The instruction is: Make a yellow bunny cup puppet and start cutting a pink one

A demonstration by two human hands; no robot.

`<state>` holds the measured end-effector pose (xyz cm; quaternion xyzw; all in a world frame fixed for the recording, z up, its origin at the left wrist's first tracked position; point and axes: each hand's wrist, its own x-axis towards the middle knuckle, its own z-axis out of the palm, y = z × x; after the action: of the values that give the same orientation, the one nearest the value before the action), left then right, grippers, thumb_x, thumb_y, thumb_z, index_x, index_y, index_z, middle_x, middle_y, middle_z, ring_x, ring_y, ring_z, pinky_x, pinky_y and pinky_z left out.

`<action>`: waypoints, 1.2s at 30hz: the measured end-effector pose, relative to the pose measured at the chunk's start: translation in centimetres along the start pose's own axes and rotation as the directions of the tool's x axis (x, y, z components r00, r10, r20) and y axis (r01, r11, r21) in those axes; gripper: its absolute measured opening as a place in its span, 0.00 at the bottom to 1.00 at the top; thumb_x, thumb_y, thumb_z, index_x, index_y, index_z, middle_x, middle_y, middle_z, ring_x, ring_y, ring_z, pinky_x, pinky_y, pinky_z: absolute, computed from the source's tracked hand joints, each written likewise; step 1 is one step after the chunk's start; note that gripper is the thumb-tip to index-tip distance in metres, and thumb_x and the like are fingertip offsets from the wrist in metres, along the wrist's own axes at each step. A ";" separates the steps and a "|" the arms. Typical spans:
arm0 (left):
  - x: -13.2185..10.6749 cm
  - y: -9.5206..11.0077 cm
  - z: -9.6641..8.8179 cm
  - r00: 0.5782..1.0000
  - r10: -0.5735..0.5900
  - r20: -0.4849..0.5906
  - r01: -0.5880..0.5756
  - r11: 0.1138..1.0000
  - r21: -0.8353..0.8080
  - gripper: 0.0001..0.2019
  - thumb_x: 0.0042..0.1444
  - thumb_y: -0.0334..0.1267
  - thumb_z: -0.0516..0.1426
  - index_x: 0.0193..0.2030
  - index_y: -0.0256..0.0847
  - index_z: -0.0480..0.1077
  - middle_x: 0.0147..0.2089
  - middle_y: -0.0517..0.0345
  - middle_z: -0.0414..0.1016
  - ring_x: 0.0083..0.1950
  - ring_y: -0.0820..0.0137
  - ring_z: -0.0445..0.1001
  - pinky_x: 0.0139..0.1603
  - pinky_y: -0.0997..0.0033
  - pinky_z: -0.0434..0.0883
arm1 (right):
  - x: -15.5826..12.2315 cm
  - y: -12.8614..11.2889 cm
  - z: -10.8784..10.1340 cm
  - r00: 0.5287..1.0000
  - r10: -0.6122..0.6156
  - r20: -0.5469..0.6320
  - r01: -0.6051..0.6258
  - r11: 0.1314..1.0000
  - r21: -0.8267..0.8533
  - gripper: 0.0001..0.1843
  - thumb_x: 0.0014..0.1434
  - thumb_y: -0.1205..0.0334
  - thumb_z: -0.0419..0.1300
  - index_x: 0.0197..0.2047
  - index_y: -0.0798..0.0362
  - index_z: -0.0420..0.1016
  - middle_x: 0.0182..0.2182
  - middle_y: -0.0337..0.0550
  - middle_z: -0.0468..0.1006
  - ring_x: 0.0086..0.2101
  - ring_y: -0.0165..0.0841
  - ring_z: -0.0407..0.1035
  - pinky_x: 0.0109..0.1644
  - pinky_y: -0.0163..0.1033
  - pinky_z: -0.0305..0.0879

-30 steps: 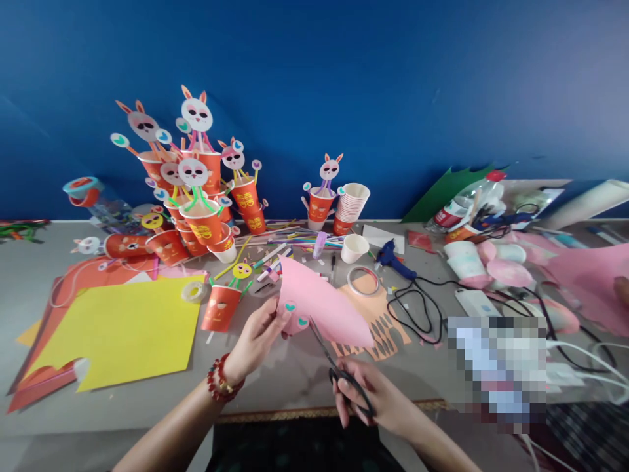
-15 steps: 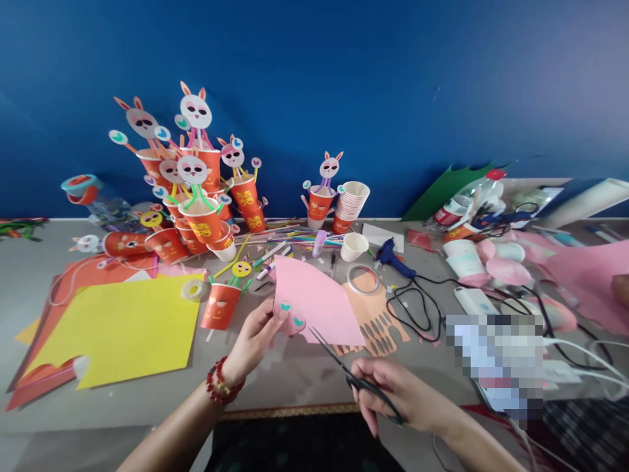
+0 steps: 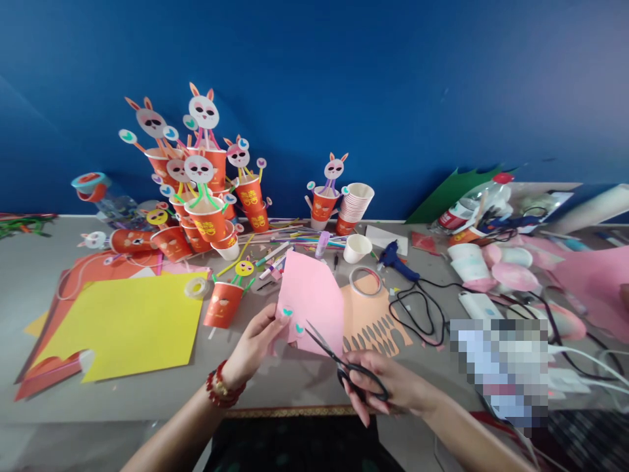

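Note:
My left hand (image 3: 263,331) pinches the lower left edge of a pink paper sheet (image 3: 314,288), held up above the table. Two small round pieces with teal hearts (image 3: 299,329) lie at the sheet's lower edge, one of them by my left thumb. Black-handled scissors (image 3: 322,342) are in my right hand (image 3: 376,383), its fingers through the loops. Their blades point up and left, with the tips over the pink sheet close to the right-hand heart piece. Behind the sheet lies an orange paper (image 3: 366,305) with a row of leaf-shaped cut-outs.
Red paper cups with rabbit faces (image 3: 204,216) are stacked at the back left. A yellow sheet (image 3: 132,328) lies left. A blue glue gun (image 3: 400,262), its black cable, tape roll (image 3: 365,282) and white cup (image 3: 357,249) stand behind. At far right, another person's hand touches pink paper (image 3: 590,282).
The pink sheet has turned, its right side swinging left and down. My right hand has moved slightly left and the scissors' tips now lie over the sheet. The view has shifted a little.

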<state>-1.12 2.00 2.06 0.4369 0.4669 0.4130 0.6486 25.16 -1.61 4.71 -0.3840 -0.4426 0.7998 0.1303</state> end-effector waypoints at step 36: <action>-0.8 -3.7 -1.5 0.984 0.145 0.104 -0.134 0.985 -0.108 0.12 0.61 0.46 0.60 0.36 0.38 0.72 0.30 0.60 0.68 0.30 0.74 0.64 0.32 0.77 0.66 | 2.4 3.8 1.6 0.978 -0.206 -0.024 0.207 0.976 0.063 0.31 0.54 0.33 0.63 0.31 0.55 0.67 0.15 0.35 0.73 0.10 0.19 0.49 0.14 0.27 0.39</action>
<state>-2.27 0.45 -1.55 0.4577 0.3770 0.4552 0.6642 22.83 -3.44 0.97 -0.3386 -0.4525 0.7926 0.2291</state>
